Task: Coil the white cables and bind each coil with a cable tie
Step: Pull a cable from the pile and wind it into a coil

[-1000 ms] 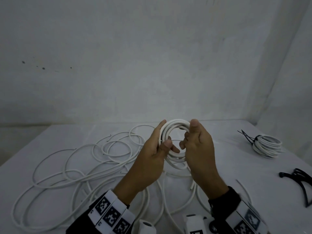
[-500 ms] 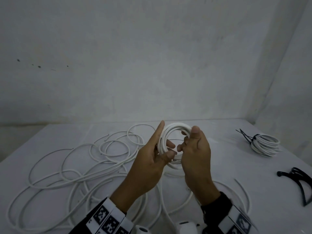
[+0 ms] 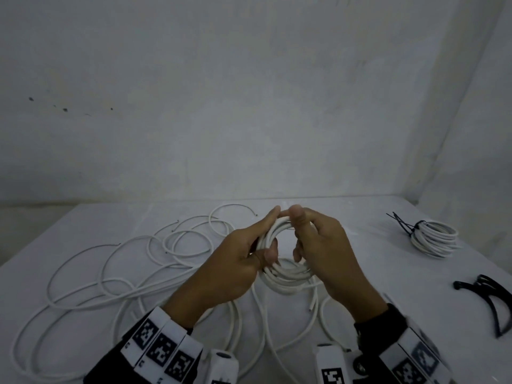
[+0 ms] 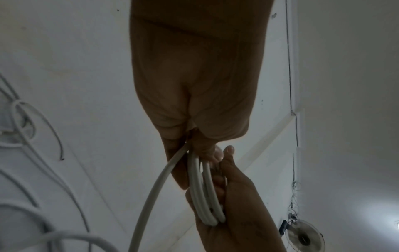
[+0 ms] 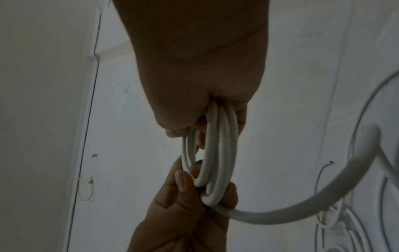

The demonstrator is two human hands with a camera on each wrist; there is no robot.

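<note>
Left hand [image 3: 235,261]: fingers curled round the left side of the white cable coil [image 3: 286,275], thumb crossing the front of the turns, index finger stretched up along the outer rim. Grip closed on the coil.

Right hand [image 3: 324,250]: fingers curled through the coil's opening on the right side, thumb pressed on the top of the rim close to the left index fingertip. Grip closed on the coil as well.

White cable coil: small round bundle of several turns, held between both hands above the table [image 3: 374,273] — not resting on it. In the left wrist view the turns [image 4: 205,196] lie side by side, with one strand leaving the bundle and running down toward the table. No tie visible on it.

Loose white cables [image 3: 133,275]: long tangled loops spread over the table's left and near parts, some passing under the hands.

Bound coil [image 3: 432,238]: finished white bundle at far right, a black cable tie [image 3: 407,227] fastened round it, tails sticking out to the left.

Spare black cable ties [image 3: 487,297]: a small bunch near the right edge — well apart from the hands.
</note>
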